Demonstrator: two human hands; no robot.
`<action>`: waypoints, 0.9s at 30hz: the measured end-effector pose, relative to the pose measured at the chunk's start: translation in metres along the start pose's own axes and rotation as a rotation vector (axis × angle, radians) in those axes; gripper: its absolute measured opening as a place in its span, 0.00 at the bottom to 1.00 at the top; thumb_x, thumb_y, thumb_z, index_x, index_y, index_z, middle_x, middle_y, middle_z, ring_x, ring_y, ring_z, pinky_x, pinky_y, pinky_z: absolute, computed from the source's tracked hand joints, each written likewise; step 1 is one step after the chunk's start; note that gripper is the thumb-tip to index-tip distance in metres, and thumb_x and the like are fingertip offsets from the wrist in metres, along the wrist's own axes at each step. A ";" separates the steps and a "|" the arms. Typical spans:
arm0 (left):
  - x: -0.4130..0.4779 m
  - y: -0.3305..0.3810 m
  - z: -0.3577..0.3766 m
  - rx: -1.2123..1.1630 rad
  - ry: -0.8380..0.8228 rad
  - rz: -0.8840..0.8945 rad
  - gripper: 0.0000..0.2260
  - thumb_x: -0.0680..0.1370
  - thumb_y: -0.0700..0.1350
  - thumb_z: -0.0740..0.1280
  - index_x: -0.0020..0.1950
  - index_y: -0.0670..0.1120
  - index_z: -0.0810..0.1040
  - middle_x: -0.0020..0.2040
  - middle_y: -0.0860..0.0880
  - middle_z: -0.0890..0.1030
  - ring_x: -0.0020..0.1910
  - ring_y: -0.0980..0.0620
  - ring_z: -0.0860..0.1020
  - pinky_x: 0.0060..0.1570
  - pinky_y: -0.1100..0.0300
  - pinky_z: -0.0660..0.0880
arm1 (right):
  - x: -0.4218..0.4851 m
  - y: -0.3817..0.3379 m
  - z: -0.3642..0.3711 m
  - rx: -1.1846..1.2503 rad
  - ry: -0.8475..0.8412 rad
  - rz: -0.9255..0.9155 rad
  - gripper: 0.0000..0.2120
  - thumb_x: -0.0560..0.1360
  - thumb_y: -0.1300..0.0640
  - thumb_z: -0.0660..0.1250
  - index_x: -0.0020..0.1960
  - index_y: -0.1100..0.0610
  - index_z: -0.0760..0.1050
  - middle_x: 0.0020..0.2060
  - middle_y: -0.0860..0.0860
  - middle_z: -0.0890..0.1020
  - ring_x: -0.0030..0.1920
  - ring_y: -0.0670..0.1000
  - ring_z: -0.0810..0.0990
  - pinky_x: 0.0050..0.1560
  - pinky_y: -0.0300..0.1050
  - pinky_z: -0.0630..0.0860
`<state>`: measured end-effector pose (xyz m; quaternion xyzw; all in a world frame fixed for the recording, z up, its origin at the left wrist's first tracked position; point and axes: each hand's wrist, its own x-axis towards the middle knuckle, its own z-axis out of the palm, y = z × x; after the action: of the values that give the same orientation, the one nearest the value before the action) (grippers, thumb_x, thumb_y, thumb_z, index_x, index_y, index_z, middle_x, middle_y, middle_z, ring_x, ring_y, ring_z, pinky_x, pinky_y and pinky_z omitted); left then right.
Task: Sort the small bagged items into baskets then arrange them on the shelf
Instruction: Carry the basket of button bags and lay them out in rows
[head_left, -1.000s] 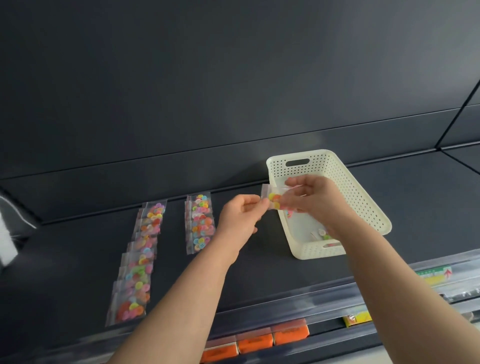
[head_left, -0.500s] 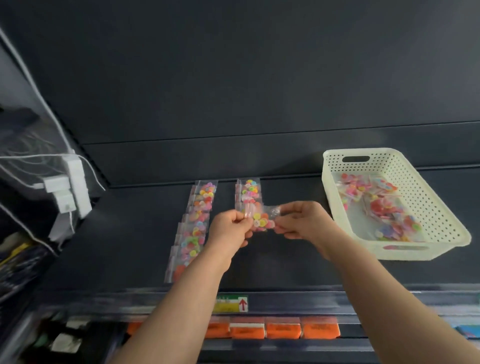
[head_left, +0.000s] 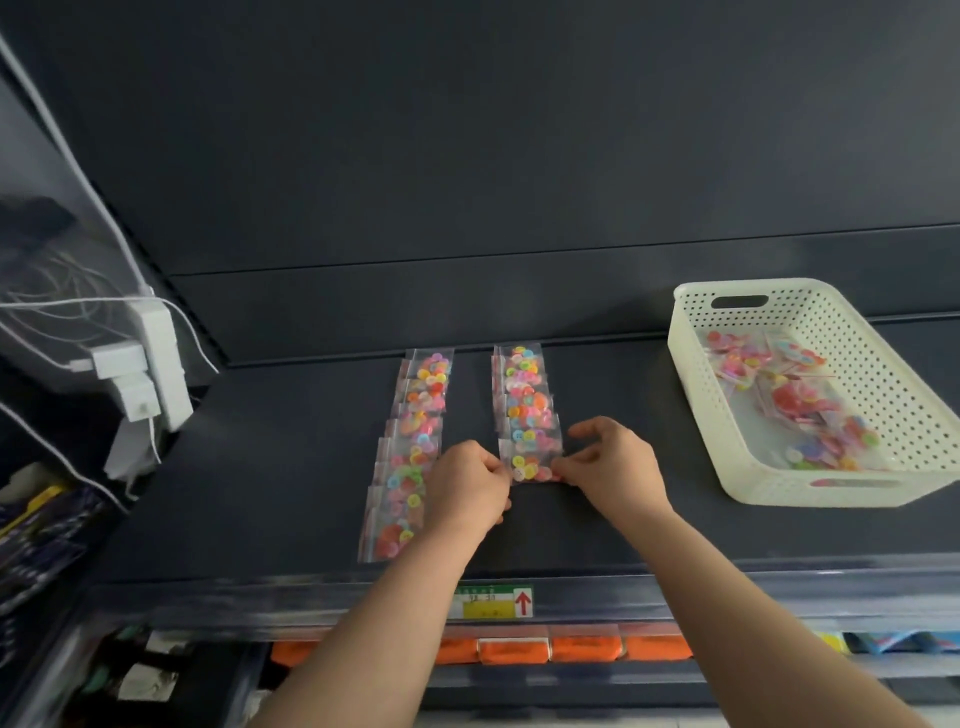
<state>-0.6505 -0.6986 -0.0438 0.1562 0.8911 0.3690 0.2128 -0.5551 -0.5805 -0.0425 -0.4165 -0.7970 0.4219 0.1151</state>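
A small clear bag of coloured buttons (head_left: 530, 466) lies flat on the dark shelf (head_left: 623, 519), at the near end of the right row of button bags (head_left: 525, 395). My left hand (head_left: 467, 488) pinches its left edge and my right hand (head_left: 608, 462) pinches its right edge. A longer left row of button bags (head_left: 410, 447) runs beside it, partly hidden by my left hand. A cream perforated basket (head_left: 737, 467) stands to the right with several more button bags (head_left: 800, 410) inside.
A white power strip with plugs and cables (head_left: 150, 364) hangs at the left side of the shelf. The shelf's front rail carries a green and yellow price label (head_left: 491, 603). Orange packs (head_left: 566, 649) sit on the shelf below.
Both hands carried the bag from the basket leftward and lowered it onto the near end of the right row. The view shifted left, so the basket now appears further right.
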 end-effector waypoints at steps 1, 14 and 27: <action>0.001 0.000 0.000 0.011 -0.009 0.008 0.04 0.78 0.44 0.69 0.44 0.47 0.78 0.39 0.49 0.82 0.35 0.53 0.83 0.37 0.51 0.84 | 0.000 -0.001 0.001 -0.014 0.014 0.002 0.19 0.69 0.53 0.75 0.57 0.52 0.75 0.35 0.43 0.81 0.38 0.41 0.77 0.33 0.34 0.69; 0.016 0.017 -0.005 0.055 -0.037 0.219 0.07 0.78 0.48 0.69 0.50 0.51 0.72 0.46 0.51 0.80 0.42 0.49 0.83 0.41 0.49 0.83 | -0.004 -0.014 -0.020 -0.333 0.239 -0.202 0.08 0.74 0.56 0.67 0.52 0.51 0.79 0.44 0.47 0.80 0.47 0.50 0.80 0.43 0.42 0.74; -0.019 0.135 0.086 -0.072 -0.215 0.379 0.11 0.76 0.55 0.70 0.50 0.50 0.73 0.44 0.53 0.80 0.46 0.50 0.82 0.51 0.48 0.79 | 0.021 0.050 -0.168 -0.596 0.463 -0.137 0.13 0.77 0.60 0.60 0.54 0.47 0.80 0.51 0.48 0.81 0.53 0.54 0.76 0.42 0.46 0.74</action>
<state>-0.5749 -0.5647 0.0041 0.3515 0.8043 0.4153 0.2388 -0.4504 -0.4525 0.0195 -0.4618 -0.8636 0.0576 0.1940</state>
